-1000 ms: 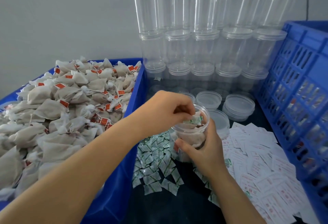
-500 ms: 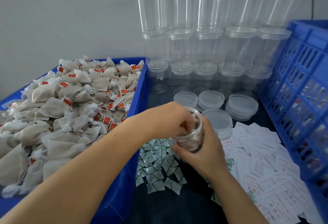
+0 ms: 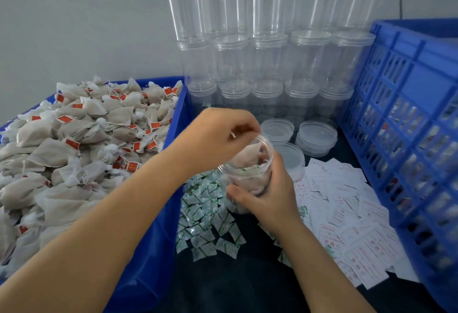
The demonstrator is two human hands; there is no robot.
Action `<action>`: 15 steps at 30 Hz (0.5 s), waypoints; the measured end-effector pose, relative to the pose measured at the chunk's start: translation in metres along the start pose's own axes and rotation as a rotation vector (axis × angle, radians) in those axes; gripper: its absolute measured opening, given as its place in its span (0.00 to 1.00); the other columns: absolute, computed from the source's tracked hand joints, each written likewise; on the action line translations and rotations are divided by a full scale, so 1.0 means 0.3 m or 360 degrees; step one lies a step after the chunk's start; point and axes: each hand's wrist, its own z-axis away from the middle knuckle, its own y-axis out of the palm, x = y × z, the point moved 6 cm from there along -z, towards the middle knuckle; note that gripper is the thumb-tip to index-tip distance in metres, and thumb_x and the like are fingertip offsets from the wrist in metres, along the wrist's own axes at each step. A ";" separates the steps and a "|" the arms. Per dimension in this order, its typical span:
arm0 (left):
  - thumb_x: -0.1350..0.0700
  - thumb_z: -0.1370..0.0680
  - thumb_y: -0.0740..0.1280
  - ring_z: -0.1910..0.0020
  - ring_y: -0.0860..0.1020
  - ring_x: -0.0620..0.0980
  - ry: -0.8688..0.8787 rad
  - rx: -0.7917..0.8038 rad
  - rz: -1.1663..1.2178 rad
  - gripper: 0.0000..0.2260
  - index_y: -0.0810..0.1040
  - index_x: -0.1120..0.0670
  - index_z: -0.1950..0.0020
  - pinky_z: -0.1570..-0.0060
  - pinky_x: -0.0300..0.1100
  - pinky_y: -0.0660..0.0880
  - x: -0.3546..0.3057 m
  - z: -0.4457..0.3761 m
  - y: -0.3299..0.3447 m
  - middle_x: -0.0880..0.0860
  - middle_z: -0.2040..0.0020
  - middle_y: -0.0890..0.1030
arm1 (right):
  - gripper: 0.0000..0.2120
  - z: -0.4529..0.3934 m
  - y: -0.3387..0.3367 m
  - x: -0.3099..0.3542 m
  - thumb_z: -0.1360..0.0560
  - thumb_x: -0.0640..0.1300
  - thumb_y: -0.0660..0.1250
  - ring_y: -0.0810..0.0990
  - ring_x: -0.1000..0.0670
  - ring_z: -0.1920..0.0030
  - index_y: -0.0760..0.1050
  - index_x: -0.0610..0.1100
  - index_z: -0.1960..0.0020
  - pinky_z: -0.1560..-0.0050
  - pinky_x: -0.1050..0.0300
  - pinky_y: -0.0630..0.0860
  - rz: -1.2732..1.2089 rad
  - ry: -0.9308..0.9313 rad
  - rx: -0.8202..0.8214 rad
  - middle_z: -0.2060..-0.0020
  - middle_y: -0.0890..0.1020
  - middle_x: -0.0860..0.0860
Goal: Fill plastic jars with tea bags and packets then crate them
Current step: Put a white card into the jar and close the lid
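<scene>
Change since the earlier frame: the jar (image 3: 250, 171) is now tipped toward the left, and the left hand (image 3: 218, 139) has risen from inside its mouth to just above the rim.

Far left: blue bin (image 3: 158, 226) heaped with tea bags (image 3: 74, 149), soft cloth pouches on strings with red tags.

Centre left: left hand, fingers curled together over the jar mouth; a small white scrap shows at the fingertips, but whether it is pinched cannot be told.

Centre: jar, clear plastic, lidless, packed near the top with tea bags and one green-printed packet. Right hand (image 3: 267, 196) wraps its lower wall, thumb across the front. Handling, by judgement: light, slick, thin-walled, likely to flex if squeezed; best held round the body, below the threaded neck.

On the dark bench (image 3: 223, 288) beneath: scattered green-and-white packets (image 3: 205, 218).

Centre rear: stacked empty jars (image 3: 267, 59); loose lids (image 3: 317, 134) in front.

Right: white printed slips (image 3: 352, 216) spread on the bench.

Far right: blue slatted crate (image 3: 409, 139), contents indistinct.
</scene>
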 end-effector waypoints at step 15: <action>0.55 0.22 0.65 0.59 0.76 0.47 -0.0429 0.0594 -0.0200 0.06 0.80 0.55 0.53 0.60 0.38 0.71 0.084 -0.052 0.235 0.49 0.59 0.80 | 0.40 0.082 -0.276 0.066 0.40 0.67 0.78 0.78 0.62 0.39 0.66 0.65 0.32 0.46 0.69 0.76 -0.0041 -0.0013 -0.0279 0.40 0.77 0.67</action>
